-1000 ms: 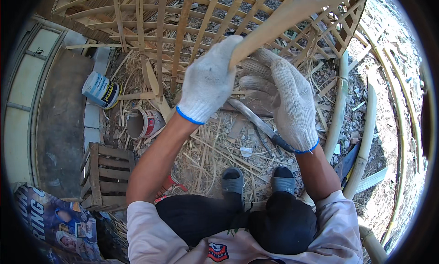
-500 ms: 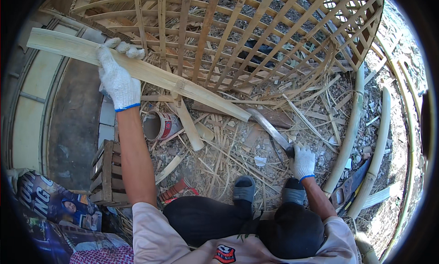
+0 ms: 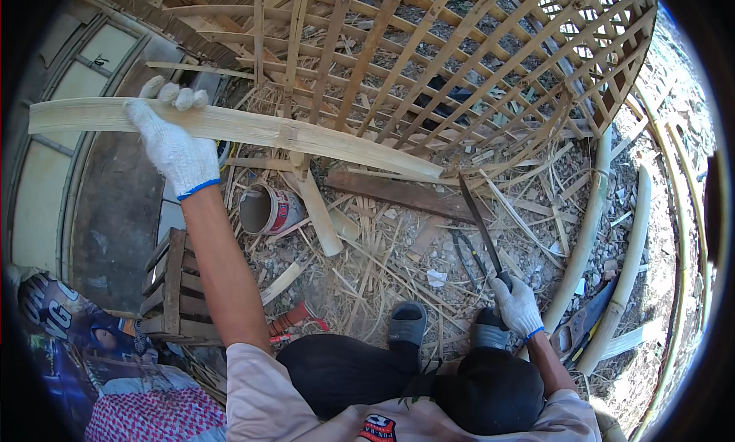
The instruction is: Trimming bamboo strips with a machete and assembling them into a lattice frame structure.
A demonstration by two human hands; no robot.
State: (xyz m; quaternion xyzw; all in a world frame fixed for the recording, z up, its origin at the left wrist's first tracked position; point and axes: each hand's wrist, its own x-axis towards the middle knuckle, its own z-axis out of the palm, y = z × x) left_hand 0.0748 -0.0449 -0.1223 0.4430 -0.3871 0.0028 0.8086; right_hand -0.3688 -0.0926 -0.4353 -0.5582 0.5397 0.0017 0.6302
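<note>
Dirt ground [image 3: 367, 289] w/ bamboo scraps, open can [image 3: 264, 210], wood plank [image 3: 406, 194], small crate [image 3: 172, 289]

A long split bamboo slat [image 3: 253, 132] lies across in front of a woven bamboo lattice frame [image 3: 459, 67], with an open cylindrical tin can [image 3: 268, 210] below it and a slatted wooden crate [image 3: 176, 289] further left.

The left hand [image 3: 174, 147], in a white glove, is raised out to the left and grips a long split bamboo slat [image 3: 253, 129], which runs from the far left down toward the middle. The right hand [image 3: 517, 306], also gloved, is low by the right knee, closed on the handle of a long knife [image 3: 481, 221] whose blade points up toward the slat's end. Behind stands a bamboo lattice [image 3: 475, 67]. A can [image 3: 268, 210] lies in the shavings beside a wooden crate [image 3: 174, 289].
</note>
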